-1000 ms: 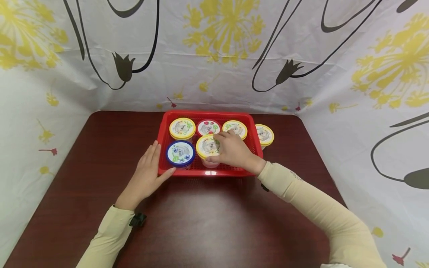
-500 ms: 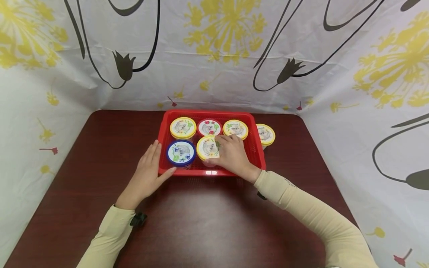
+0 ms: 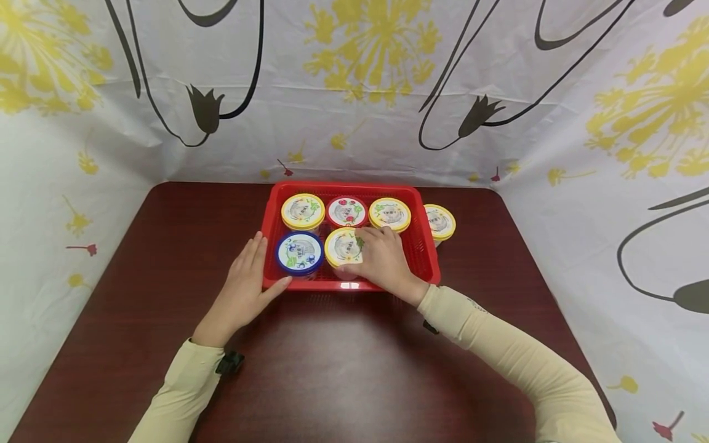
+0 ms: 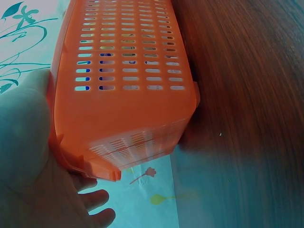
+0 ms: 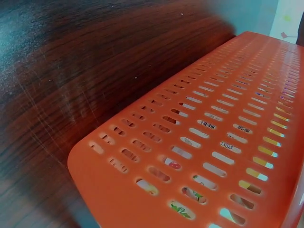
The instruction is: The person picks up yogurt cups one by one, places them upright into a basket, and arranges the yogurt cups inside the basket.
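Note:
In the head view, a red perforated plastic basket (image 3: 354, 286) holds several round lidded tubs. My right hand (image 3: 384, 261) grips a yellow-lidded tub (image 3: 343, 247) by its right side, in the front row. Left of that stands a blue-lidded tub (image 3: 300, 252). Behind are a yellow-lidded tub (image 3: 303, 211), a red-lidded tub (image 3: 347, 211) and another yellow-lidded tub (image 3: 390, 213). My left hand (image 3: 238, 292) rests against the basket's left edge, fingers straight and thumb spread along the front corner. In the left wrist view, the left hand (image 4: 28, 142) touches the basket wall (image 4: 128, 109).
One more yellow-lidded tub (image 3: 440, 223) stands outside the basket, against its right side. The dark wooden table (image 3: 354, 369) is bordered by a white patterned cloth (image 3: 354, 141) at the back and sides. Through the basket slots (image 5: 209, 126), tub labels show in the right wrist view.
The gripped yellow-lidded tub has come down slightly and nearer the basket's front, with my right hand still on it. My left hand has stayed in place.

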Tool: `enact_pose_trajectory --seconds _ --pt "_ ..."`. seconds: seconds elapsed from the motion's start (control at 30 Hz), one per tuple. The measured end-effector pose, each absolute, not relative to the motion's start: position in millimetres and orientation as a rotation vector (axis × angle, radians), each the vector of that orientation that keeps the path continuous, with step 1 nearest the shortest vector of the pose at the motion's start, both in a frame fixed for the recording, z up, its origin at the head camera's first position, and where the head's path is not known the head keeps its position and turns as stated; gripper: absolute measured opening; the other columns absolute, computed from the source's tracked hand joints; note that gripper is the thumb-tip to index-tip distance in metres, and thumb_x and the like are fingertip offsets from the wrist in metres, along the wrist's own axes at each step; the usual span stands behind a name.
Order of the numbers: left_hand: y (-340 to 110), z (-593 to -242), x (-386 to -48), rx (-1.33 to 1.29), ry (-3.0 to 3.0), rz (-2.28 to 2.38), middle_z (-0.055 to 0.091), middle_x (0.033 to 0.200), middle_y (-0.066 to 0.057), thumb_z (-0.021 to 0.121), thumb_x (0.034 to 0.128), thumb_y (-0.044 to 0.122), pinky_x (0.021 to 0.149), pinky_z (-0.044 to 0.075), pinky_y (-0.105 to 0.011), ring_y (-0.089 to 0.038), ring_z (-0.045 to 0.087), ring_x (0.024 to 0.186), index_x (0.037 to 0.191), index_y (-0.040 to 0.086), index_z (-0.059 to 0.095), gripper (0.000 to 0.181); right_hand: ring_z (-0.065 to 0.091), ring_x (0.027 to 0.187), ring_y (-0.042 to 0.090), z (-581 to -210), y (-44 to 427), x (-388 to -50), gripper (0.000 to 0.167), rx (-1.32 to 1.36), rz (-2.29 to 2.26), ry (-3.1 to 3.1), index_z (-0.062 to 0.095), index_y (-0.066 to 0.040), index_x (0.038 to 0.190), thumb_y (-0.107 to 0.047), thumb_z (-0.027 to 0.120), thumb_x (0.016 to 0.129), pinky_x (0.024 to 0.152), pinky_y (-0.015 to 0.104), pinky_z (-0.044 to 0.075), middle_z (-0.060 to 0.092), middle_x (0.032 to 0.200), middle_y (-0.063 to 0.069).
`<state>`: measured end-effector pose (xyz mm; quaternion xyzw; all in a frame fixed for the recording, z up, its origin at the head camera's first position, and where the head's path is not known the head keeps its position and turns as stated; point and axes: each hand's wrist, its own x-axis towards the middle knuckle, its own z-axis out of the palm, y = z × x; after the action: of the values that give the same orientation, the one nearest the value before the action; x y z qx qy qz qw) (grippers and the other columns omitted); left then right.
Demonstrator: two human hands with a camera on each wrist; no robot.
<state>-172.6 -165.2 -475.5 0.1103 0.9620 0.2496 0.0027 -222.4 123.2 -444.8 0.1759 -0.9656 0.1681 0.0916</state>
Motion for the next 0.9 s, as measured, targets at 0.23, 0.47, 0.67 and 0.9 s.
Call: enact_pose_trajectory --seconds 0.23,0.47,0.67,0.9 --pt "-165.0 -475.7 -172.3 0.346 3.020 0.785 0.002 0.168 -0.015 0.063 0.0895 0.054 0.116 0.023 -0.069 -0.041 0.008 0.154 0.160 0.012 -0.004 0.106 0.059 0.120 0.025 -444.8 122.7 -222.8 0.088 0.505 0.509 -2.910 0.062 -0.010 0.132 -0.063 0.082 0.066 0.102 0.050 0.045 0.067 0.130 0.009" --pt "-165.0 -476.8 -172.6 0.344 3.018 0.782 0.002 0.168 -0.014 0.061 0.0896 0.057 0.117 0.023 -0.069 -0.040 0.008 0.154 0.160 0.013 -0.004 0.106 0.058 0.117 0.025 -445.5 122.4 -222.8 0.087 0.494 0.520 -2.938 0.061 -0.009 0.132 -0.060 0.083 0.066 0.101 0.051 0.046 0.067 0.129 0.010" --pt "-165.3 -477.7 -172.9 0.355 3.019 0.787 0.002 0.168 -0.014 0.058 0.0897 0.061 0.118 0.021 -0.069 -0.040 0.007 0.154 0.160 0.012 -0.004 0.106 0.058 0.116 0.026 -446.5 122.8 -222.6 0.086 0.498 0.482 -2.944 0.062 -0.010 0.132 -0.062 0.082 0.066 0.098 0.051 0.047 0.067 0.129 0.010" --pt "-165.6 -476.3 -172.6 0.352 3.018 0.792 0.002 0.168 -0.014 0.061 0.0896 0.058 0.116 0.023 -0.069 -0.041 0.008 0.154 0.160 0.012 -0.004 0.106 0.056 0.123 0.027 -446.1 121.4 -224.6 0.087 0.499 0.469 -2.972 0.061 -0.010 0.133 -0.064 0.080 0.068 0.101 0.052 0.046 0.065 0.132 0.010"
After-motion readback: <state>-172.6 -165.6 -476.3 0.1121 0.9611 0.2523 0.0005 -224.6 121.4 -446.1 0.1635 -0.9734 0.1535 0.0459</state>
